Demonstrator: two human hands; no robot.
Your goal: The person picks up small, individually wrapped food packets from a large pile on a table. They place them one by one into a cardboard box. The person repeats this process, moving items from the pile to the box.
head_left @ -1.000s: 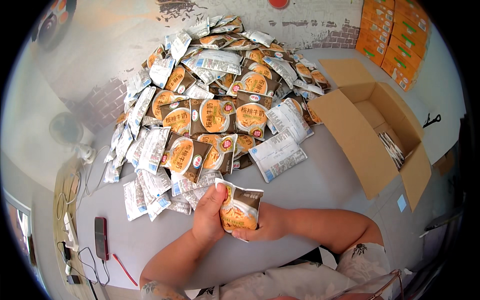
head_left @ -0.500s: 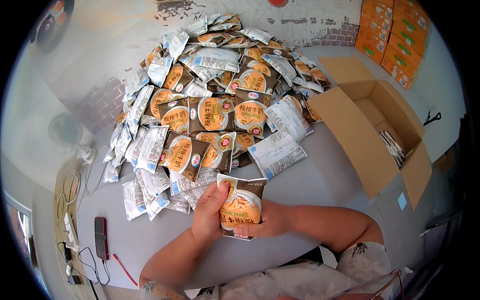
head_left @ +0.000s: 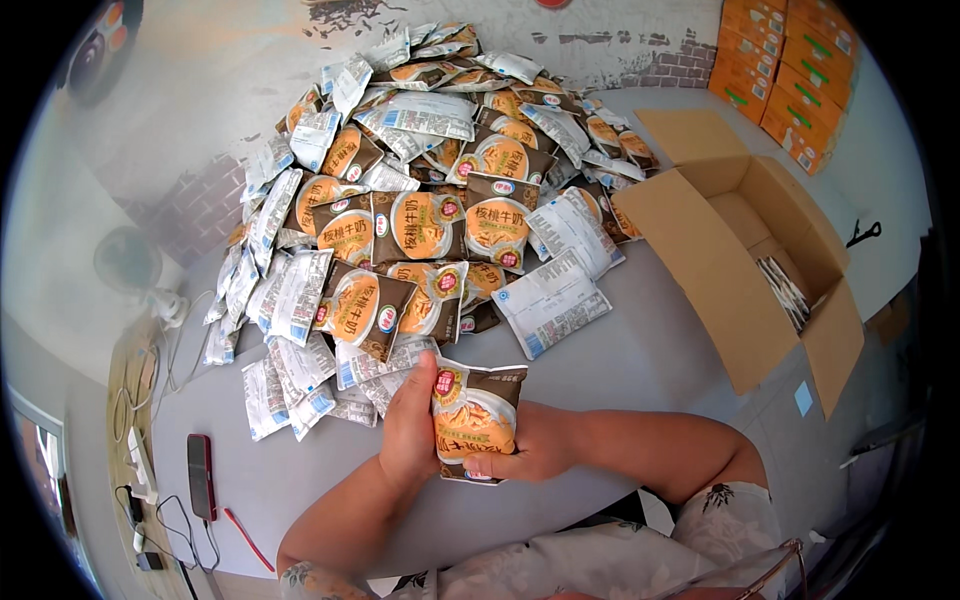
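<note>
A brown and orange pouch [head_left: 475, 415] is held upright at the front of the grey table [head_left: 650, 350]. My left hand [head_left: 408, 425] grips its left side, thumb raised along that edge. My right hand [head_left: 535, 445] holds the lower right, its thumb across the bottom front. Just beyond them lies a large heap of similar pouches [head_left: 415, 225], some showing brown fronts and others silvery-white printed backs.
An open cardboard box [head_left: 685, 255] holding flat white items stands at the right. Orange cartons [head_left: 805, 110] are stacked behind it. On the left are a phone [head_left: 200, 475], a red strip [head_left: 250, 540], a power strip [head_left: 142, 465] and cables. A fan [head_left: 127, 258] sits farther back.
My left thumb has shifted from the pouch's front up toward its left edge. The pouch has turned slightly, showing more of its front. Both hands still hold it.
</note>
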